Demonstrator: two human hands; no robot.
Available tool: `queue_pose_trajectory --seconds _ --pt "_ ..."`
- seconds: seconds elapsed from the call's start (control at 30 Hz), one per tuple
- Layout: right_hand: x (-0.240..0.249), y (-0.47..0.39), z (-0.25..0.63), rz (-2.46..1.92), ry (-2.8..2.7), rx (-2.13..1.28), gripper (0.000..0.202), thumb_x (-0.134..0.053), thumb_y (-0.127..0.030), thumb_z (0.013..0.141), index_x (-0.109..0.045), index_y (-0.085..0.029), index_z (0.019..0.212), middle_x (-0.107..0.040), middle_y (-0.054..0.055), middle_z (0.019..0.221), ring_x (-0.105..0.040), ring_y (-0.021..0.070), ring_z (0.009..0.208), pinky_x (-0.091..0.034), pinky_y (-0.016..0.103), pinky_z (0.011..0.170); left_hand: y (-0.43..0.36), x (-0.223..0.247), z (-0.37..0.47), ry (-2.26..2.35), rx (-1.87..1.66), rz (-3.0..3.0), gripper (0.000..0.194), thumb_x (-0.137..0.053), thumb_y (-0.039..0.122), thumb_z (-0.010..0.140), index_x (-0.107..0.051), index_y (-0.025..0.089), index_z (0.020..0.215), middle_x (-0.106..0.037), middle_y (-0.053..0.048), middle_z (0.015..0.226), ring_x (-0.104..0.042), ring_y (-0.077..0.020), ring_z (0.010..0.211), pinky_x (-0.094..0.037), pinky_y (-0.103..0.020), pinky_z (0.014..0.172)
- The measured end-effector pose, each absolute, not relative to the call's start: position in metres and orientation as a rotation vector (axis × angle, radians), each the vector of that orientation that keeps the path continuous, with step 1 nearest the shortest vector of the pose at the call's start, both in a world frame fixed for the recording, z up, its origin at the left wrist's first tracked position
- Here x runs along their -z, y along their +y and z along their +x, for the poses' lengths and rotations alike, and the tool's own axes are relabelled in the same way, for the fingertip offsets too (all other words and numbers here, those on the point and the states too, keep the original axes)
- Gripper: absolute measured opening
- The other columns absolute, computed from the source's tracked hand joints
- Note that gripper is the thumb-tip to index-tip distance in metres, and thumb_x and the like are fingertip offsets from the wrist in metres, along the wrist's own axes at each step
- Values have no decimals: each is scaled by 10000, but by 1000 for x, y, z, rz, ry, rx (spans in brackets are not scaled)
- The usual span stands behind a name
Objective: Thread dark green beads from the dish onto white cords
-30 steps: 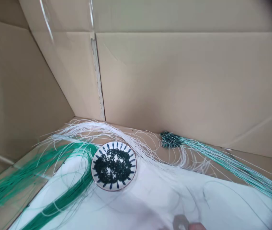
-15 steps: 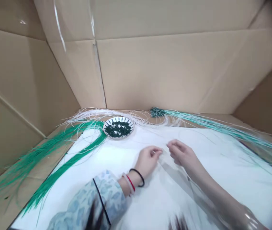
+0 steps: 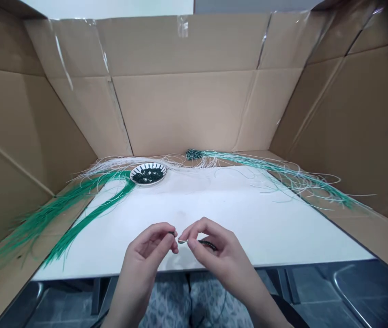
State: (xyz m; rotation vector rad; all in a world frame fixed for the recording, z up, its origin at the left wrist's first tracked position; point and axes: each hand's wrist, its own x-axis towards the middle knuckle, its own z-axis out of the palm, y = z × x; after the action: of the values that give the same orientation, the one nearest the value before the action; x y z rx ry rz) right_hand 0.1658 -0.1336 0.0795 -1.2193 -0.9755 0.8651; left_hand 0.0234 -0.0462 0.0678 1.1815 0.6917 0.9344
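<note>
My left hand (image 3: 153, 248) is closed in a pinch on a small dark piece (image 3: 172, 233), which looks like a bead. Facing it, my right hand (image 3: 217, 248) pinches the tip of a thin pale thread (image 3: 182, 241). A short dark beaded strand (image 3: 208, 245) shows between the curled fingers of that hand. Only a narrow gap separates the thread tip from my left fingertips. Both hands hover over the near edge of the white table (image 3: 248, 205).
At the back left stands a striped plate (image 3: 148, 183) of dark green beads. Green threads (image 3: 94, 212) and white threads (image 3: 119, 161) lie beside it. A bundle with a dark beaded end (image 3: 194, 154) stretches along the back right. Cardboard walls (image 3: 187, 109) enclose the table.
Both hands have come back toward the table's near edge and my body. The dark strand now shows in my right hand. The view has shifted, revealing the floor and the top of the cardboard.
</note>
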Motion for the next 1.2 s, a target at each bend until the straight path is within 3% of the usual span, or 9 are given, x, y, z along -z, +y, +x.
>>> queue_pose_trajectory --seconds 0.17,0.3,0.5,0.7,0.9,1.07,1.2 --pt "-89 -154 121 -1229 -812 -775 126 -714 -242 766 -599 -239 715 -766 30 877 -679 174 769 -513 244 657 -76 -77 5 712 -995 1034 270 -976 418 611 -821 242 744 -721 29 677 -624 -108 614 -511 -180 633" --pt "-95 -153 102 -1266 -725 -784 120 -715 -217 717 -609 -243 666 -738 15 812 -647 155 695 -477 218 565 -77 -78 -6 674 -1004 947 259 -1005 370 576 -818 237 696 -722 36 698 -640 -80 588 -519 -135 607" --pt "-92 -147 99 -1259 -785 -705 95 -703 -227 749 -649 -247 674 -717 13 771 -616 153 658 -433 218 519 -62 -69 -15 510 -914 1133 60 -895 310 782 -856 289 822 -734 20 800 -676 -99 703 -555 -134 673" --pt "-94 -143 98 -1253 -843 -604 92 -694 -205 735 -652 -246 665 -686 21 737 -515 133 557 -288 239 424 -58 -70 -21 497 -911 1235 12 -840 291 848 -836 301 853 -709 27 824 -663 -104 771 -535 -124 709" --pt "-108 -142 87 -1234 -713 -703 171 -696 -209 695 -551 -230 608 -727 20 771 -600 125 573 -322 197 429 -66 -85 -21 615 -934 1017 231 -967 388 655 -801 235 705 -673 45 708 -628 -89 636 -503 -143 635" --pt "-113 -142 84 -1236 -685 -793 152 -703 -190 667 -572 -202 589 -715 27 763 -606 124 607 -246 170 443 -67 -91 -21 578 -917 950 249 -992 384 607 -808 232 682 -683 49 685 -630 -82 630 -497 -129 624" --pt "-112 -143 85 -1191 -693 -790 144 -703 -159 662 -593 -202 579 -681 11 744 -553 102 587 -301 161 448 -67 -89 -22 541 -912 951 234 -990 374 617 -811 235 676 -679 47 671 -631 -83 654 -501 -123 649"
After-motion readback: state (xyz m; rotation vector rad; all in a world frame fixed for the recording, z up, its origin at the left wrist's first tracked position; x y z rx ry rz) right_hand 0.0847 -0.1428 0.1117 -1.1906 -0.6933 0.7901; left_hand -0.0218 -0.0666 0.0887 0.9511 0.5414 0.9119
